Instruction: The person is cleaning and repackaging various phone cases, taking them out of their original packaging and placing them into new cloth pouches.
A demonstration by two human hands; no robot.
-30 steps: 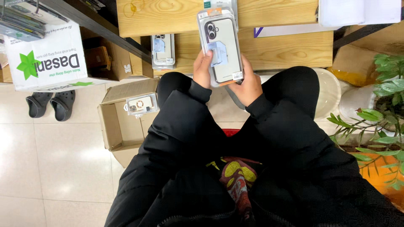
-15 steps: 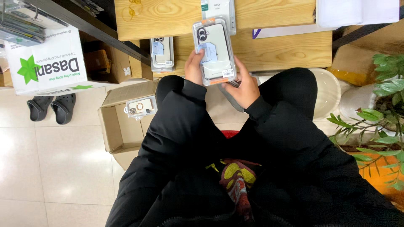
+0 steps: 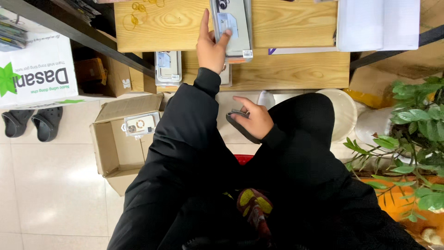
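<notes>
Cardboard box (image 3: 118, 153) sits open on the floor at left. Left hand (image 3: 212, 46) has its grip closed on a packaged phone case (image 3: 232, 28) over the desk (image 3: 286, 69); right hand (image 3: 253, 121) clasps a dark case (image 3: 240, 127) lower down.

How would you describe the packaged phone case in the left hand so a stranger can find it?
Look at the upper wooden shelf. Near its middle, the left hand presses a tall clear phone case package flat on the wood. Unlike the similar package on the lower shelf, a hand is touching it.
</notes>
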